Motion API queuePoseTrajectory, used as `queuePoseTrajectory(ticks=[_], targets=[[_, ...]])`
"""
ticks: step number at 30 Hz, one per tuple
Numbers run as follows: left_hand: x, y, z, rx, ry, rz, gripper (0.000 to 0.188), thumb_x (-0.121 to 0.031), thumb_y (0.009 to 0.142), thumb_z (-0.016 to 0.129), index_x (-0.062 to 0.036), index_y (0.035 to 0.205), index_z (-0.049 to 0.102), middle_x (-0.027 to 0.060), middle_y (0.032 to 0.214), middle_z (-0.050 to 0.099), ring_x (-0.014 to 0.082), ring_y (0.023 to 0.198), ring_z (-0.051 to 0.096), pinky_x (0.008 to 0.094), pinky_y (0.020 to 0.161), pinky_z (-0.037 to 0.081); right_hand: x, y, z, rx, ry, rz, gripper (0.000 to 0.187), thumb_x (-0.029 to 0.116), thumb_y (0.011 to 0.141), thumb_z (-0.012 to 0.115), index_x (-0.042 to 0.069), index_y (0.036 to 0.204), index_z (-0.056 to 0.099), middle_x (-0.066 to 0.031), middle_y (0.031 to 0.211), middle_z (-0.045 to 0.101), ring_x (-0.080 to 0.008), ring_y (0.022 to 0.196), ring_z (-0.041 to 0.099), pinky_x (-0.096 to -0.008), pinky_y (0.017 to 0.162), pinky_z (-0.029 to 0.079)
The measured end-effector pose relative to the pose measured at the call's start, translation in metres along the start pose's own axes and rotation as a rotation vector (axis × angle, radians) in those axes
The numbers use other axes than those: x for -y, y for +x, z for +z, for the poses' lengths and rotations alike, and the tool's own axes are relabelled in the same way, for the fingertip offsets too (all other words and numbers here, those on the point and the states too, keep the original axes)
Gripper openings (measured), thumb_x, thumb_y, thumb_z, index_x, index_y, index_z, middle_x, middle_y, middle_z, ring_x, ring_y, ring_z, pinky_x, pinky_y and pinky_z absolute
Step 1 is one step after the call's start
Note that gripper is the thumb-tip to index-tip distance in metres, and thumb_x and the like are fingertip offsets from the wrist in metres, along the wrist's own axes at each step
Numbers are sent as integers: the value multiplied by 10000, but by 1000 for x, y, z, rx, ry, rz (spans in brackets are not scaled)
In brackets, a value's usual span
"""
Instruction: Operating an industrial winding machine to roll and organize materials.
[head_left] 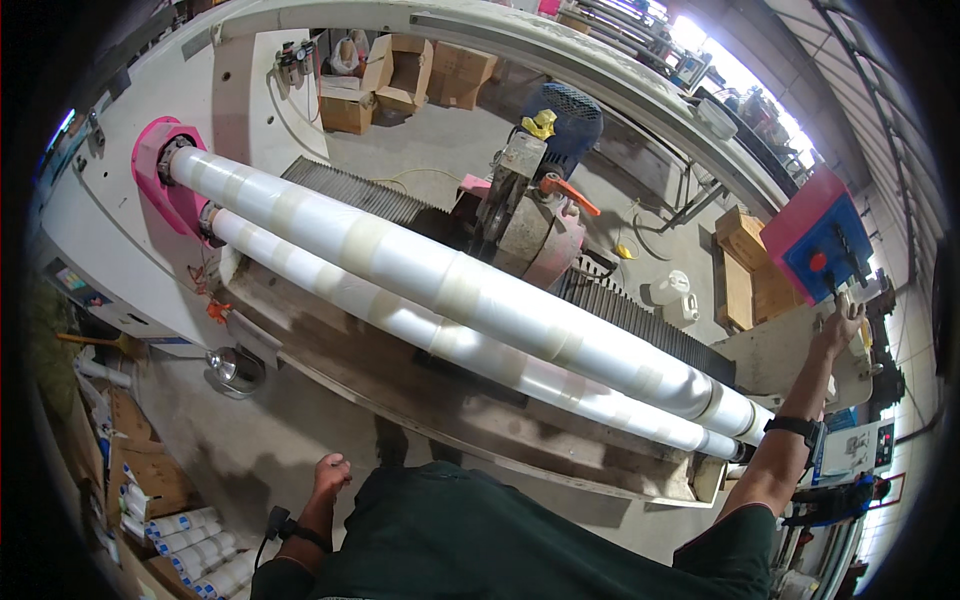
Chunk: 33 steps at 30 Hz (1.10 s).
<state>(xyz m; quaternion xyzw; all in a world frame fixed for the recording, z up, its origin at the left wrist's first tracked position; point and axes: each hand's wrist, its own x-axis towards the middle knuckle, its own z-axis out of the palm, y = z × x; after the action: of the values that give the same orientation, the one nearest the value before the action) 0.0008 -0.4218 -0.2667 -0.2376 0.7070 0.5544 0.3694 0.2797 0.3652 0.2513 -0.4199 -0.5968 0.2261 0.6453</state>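
Observation:
Two long white film-wrapped rolls, an upper roll (450, 285) and a lower roll (400, 312), lie slantwise across the machine before me. Beige bands show along both. My right hand (845, 318) is stretched far right, fingers bent at the lower edge of a pink and blue control panel (815, 235). A black lever (852, 252) and a red button (818, 261) are on that panel; what the fingers hold is hidden. Near my body, my left hand (332, 473) hangs with curled fingers and nothing visible in them, apart from the rolls.
Behind the rolls stands a carriage (535, 225) with an orange handle (570, 193). A long trough (420, 392) runs below them. Cardboard boxes (400, 72) and white jugs (675, 298) stand beyond. Wrapped rolls (200, 545) lie lower left. Another person (850, 497) is at far right.

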Motion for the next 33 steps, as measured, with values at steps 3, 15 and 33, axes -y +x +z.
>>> queuePoseTrajectory(ticks=[3,15,33], targets=[[-1,-4,6,69,31,31,517,-101,792,608,68,1215,362,100,759,550,188,588,547,317,505,435,15,-8,3,-98,-428,-486,681,257,800,614,51,1362,289,-164,1352,364,-272,1172,423,-332,897,382],[-11,-15,18,34,33,32,441,-54,803,571,78,1194,418,85,700,539,155,495,506,278,439,402,32,21,-16,16,-1024,-933,583,290,870,511,50,1356,296,-184,1364,349,-339,1261,324,-421,1042,253],[4,-23,28,75,81,7,494,-107,814,595,63,1225,382,85,786,543,136,568,522,264,467,411,16,22,-12,9,-919,-989,625,456,897,402,22,1343,332,-182,1369,348,-319,1280,298,-381,1053,230]])
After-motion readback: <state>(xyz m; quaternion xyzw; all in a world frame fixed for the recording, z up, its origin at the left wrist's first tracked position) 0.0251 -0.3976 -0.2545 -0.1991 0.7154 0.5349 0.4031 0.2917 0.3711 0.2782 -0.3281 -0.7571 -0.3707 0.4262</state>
